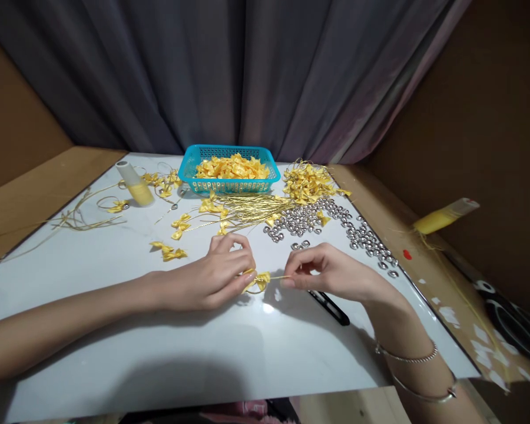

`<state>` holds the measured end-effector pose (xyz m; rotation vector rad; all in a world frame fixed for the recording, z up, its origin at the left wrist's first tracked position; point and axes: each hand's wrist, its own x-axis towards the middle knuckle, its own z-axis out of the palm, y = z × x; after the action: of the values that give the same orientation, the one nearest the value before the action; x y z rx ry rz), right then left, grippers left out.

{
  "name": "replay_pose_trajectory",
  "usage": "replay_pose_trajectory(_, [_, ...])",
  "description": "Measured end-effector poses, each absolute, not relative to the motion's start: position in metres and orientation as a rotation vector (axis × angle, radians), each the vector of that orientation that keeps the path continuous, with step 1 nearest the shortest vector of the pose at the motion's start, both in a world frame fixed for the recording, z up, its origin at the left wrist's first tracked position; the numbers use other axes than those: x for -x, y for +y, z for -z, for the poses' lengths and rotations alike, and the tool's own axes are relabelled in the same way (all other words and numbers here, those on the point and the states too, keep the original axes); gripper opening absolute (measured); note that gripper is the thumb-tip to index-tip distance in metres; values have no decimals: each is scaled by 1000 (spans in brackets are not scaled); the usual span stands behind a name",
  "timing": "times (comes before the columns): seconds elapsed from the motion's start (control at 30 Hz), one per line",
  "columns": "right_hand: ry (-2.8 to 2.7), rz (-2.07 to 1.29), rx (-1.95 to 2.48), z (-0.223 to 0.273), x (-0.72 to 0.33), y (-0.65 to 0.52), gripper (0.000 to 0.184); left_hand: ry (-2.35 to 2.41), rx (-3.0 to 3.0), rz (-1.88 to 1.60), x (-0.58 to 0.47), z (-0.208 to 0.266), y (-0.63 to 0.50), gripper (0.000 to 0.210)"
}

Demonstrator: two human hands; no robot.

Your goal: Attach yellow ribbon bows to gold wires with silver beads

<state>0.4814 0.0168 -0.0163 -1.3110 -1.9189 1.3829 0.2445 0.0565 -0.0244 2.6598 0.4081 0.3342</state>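
Observation:
My left hand (229, 271) is closed in a pinch on a yellow ribbon bow (262, 279) with a loop of gold cord (259, 290) below it, just above the white table. From the bow a thin yellow strand (277, 277) runs to my right hand (318, 268), whose thumb and forefinger pinch its end. Part of the bow is hidden by the left fingers. Partly under my right hand lies a black-handled tool (333, 308). A few loose yellow bows (168, 252) lie left of my left hand, and small silver rings (300, 245) lie just beyond the right.
A blue basket (228, 185) of yellow bows stands at the back. Gold cords (256, 212), finished-looking bow pieces (307, 182) and many silver rings (371, 238) spread to its right. A spool of yellow thread (136, 187) stands left; another (446, 217) and black scissors (512, 321) lie right.

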Motion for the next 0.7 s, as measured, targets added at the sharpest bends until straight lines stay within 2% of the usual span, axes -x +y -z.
replay_pose_trajectory(0.1, [-1932, -973, 1389, 15, -492, 19, 16, 461, -2649, -337, -244, 27, 57, 23])
replay_pose_trajectory(0.2, [-1824, -792, 1535, 16, -497, 20, 14, 500, -2635, -358, -244, 29, 59, 22])
replay_pose_trajectory(0.33, [-1531, -802, 1608, 17, -494, 19, 19, 567, -2583, -383, -245, 31, 59, 23])
replay_pose_trajectory(0.57, [-1255, -846, 1164, 14, -478, 14, 22, 697, -2460, -403, -247, 32, 59, 25])
replay_pose_trajectory(0.7, [-1150, -848, 1032, 12, -470, 12, 12, 726, -2420, -429, -248, 38, 59, 26])
